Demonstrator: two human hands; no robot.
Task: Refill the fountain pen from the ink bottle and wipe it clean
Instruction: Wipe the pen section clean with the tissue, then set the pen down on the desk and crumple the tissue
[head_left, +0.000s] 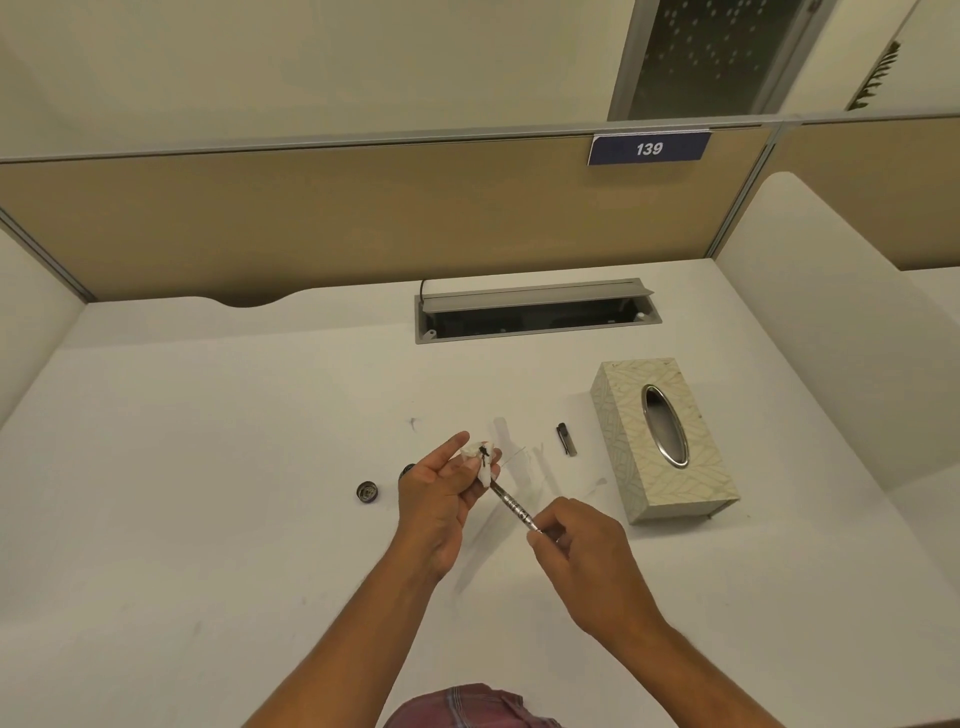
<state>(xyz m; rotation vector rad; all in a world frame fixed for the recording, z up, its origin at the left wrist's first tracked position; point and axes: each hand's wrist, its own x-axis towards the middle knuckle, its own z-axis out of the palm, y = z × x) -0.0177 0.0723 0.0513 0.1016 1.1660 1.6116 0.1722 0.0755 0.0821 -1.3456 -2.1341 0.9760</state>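
Note:
My right hand (584, 545) pinches the rear end of a slim silver fountain pen (514, 509), which slants up and to the left. Its nib end goes into a small white tissue (480, 457) stained with black ink, held in the fingers of my left hand (441, 493). The ink bottle (407, 470) is almost hidden behind my left hand; only a dark edge shows. Its round dark lid (367, 491) lies on the desk to the left. The pen cap (566, 439) lies on the desk to the right.
A patterned tissue box (701, 483) with a metal oval opening stands at the right. A cable tray (535, 312) is set into the white desk (208, 493) at the back. Partition walls enclose the desk on three sides.

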